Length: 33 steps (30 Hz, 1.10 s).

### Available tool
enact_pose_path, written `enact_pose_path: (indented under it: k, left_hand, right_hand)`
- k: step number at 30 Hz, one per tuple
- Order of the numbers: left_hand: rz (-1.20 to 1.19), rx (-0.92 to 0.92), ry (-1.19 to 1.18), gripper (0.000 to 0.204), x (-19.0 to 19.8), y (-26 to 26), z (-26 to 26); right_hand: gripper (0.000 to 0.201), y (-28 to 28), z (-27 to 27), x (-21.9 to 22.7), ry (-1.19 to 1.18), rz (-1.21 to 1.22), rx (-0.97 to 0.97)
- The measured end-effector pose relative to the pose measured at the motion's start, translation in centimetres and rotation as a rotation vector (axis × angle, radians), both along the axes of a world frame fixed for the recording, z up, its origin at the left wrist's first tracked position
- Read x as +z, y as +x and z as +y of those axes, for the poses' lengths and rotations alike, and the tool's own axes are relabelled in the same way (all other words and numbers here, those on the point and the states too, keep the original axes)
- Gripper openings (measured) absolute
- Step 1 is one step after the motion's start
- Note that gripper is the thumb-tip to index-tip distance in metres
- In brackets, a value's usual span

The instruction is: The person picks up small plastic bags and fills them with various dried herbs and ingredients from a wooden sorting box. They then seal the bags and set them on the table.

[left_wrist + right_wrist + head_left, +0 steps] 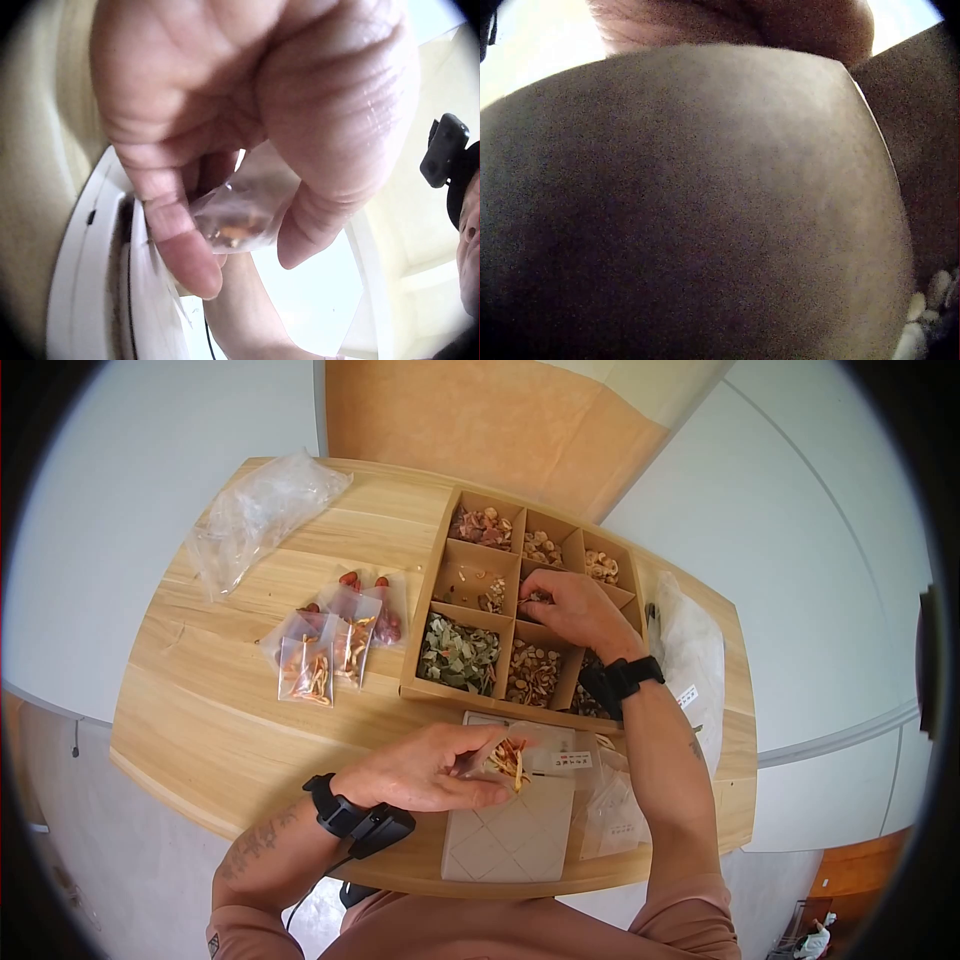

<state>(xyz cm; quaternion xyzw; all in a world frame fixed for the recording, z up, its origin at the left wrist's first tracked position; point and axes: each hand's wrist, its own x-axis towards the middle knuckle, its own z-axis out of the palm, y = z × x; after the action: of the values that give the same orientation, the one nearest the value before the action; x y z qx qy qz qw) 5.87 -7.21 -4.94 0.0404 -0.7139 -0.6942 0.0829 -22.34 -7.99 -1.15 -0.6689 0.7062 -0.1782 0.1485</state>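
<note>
Now your left hand (435, 767) pinches a filmy plastic sachet (504, 754) of shrivelled strips (512, 769) above the near, diamond-lined slab (508, 842); your right hand (577, 612) dips bent-fingered into the far cardboard box (424, 672), its hold unclear.

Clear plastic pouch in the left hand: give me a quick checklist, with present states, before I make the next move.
1. Left hand grips the clear plastic pouch: ok.
2. Yellow-orange dried strips show in that pouch: ok.
3. Pouch mouth open and unobstructed: cannot tell from these views.
4. Right hand is at the central compartment of the brown cardboard divided box: ok.
5. Right hand has hold of a piece: cannot tell; its grasp is hidden, and a brown surface fills most of the right wrist view.
6. Middle-left compartment well stocked: not ok; bare cardboard shows around a sparse scatter.
</note>
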Motion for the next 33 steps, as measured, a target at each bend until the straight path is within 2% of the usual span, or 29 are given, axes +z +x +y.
enact_pose_path:
  k: [33]
  left_hand:
    - [-0.016, -0.004, -0.033, 0.057, 0.23, -0.07, 0.03]
  right_hand:
    - [0.018, 0.18, 0.41, -0.38, -0.018, -0.033, -0.008]
